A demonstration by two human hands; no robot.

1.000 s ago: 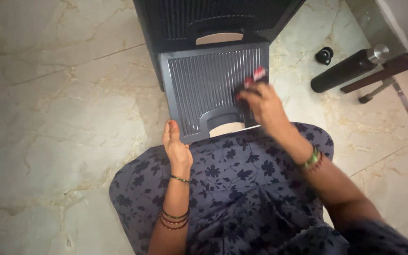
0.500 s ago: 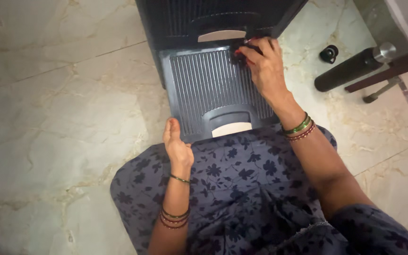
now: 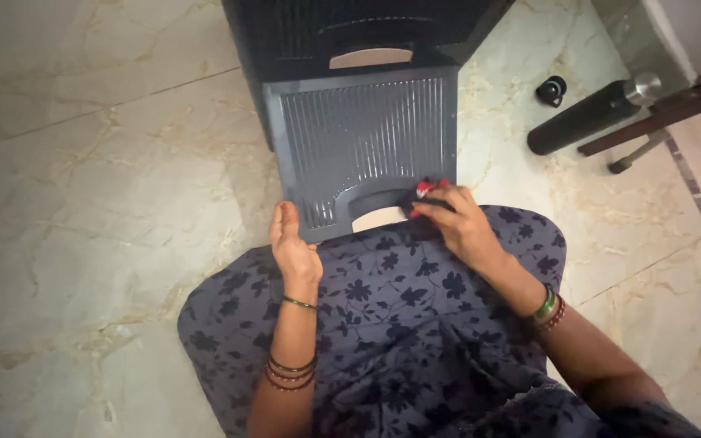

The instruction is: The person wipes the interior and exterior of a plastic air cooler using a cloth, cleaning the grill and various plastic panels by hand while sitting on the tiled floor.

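Here, panel: a dark grey ribbed plastic panel [image 3: 363, 146] with a curved handle cut-out at its near edge is lying tilted at the centre of the frame, its far edge meeting a black slatted plastic cabinet [image 3: 367, 32] at top centre and its near edge resting at the person's lap.
Left hand: the left hand [image 3: 292, 247], at centre left, is lying flat along the panel's lower left corner, fingers straight and open, gripping nothing.
Right hand: the right hand [image 3: 456, 223], just right of centre, is pressing on the panel's lower right edge beside the cut-out, fingers closed around a small red and white cloth [image 3: 430, 188].
Cloth: it is showing only at the fingertips, touching the panel.
Clothing: a dark blue flower-printed dress [image 3: 399, 324] is filling the lower middle of the frame; bangles are sitting on both wrists.
Floor: a cream marble floor [image 3: 99, 162] is spreading all round.
Upper right: a tall black bottle with a steel neck [image 3: 590, 115] is lying on the floor, its black cap [image 3: 552, 89] apart beside it, near a dark wooden furniture leg [image 3: 667, 109].
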